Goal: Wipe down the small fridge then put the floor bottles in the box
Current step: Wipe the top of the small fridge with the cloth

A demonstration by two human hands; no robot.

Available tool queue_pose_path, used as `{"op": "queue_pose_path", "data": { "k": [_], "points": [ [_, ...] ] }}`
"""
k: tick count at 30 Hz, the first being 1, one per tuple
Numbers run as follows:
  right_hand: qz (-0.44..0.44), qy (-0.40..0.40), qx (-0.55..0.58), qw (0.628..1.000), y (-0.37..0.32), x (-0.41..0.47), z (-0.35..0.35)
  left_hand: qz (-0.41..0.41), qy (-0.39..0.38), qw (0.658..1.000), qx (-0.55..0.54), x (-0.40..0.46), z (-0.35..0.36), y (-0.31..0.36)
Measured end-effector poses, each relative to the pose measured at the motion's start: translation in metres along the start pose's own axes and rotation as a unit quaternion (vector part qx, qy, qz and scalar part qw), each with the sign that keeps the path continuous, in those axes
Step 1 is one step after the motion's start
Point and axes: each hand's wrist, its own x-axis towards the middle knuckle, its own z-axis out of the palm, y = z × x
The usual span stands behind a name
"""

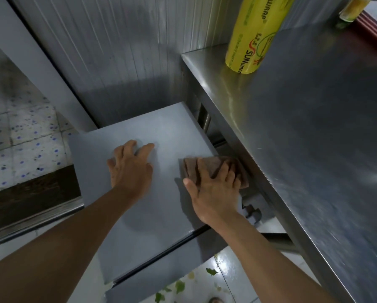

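Small fridge [144, 204]: grey, low, seen from above, its flat top filling the middle of the view; stands on the floor between a ribbed metal wall [117, 51] behind and a steel bench [314, 149] on the right, whose edge overhangs the fridge's right side. Brown cloth [207, 167]: folded, lying on the fridge top at its right edge, just under the bench lip. Right hand [216, 189]: laid palm-down on the cloth, fingers [223, 171] spread and pressing it flat against the top, thumb out to the left on the bare surface. Left hand [129, 167]: resting on the fridge top, apart from the cloth, fingers loosely spread and slightly bent, holding nothing. Yellow roll of cling wrap [255, 33]: upright on the bench near its back corner. Floor [205, 278]: pale tile in front of the fridge, with scattered green leaf scraps [180, 286]. No bottles or box in view.
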Motion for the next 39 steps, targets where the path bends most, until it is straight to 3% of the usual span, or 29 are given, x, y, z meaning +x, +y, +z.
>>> {"op": "queue_pose_path", "data": {
  "k": [7, 17, 22, 27, 31, 39],
  "points": [
    [-0.012, 0.041, -0.013, 0.999, 0.012, -0.001, 0.016, 0.003, 0.012, 1.000, 0.011, 0.013, 0.001, -0.015],
    [-0.053, 0.053, 0.016, 0.997, -0.023, 0.100, 0.014, 0.035, 0.016, 0.997, 0.061, 0.026, 0.006, -0.031],
    [-0.065, 0.012, 0.025, 0.997, -0.050, 0.145, -0.003, 0.027, 0.000, 0.998, 0.061, 0.027, 0.003, -0.031],
    [-0.104, 0.069, 0.019, 0.992, -0.024, 0.088, 0.010, 0.025, 0.021, 0.998, 0.045, 0.034, -0.005, -0.037],
    [-0.071, 0.078, 0.001, 0.994, 0.001, 0.043, 0.024, -0.024, 0.020, 0.999, 0.037, 0.038, -0.004, -0.048],
    [-0.123, 0.045, 0.033, 0.991, -0.042, 0.179, -0.002, 0.001, 0.037, 0.998, 0.054, 0.040, 0.003, -0.058]
  ]
}}
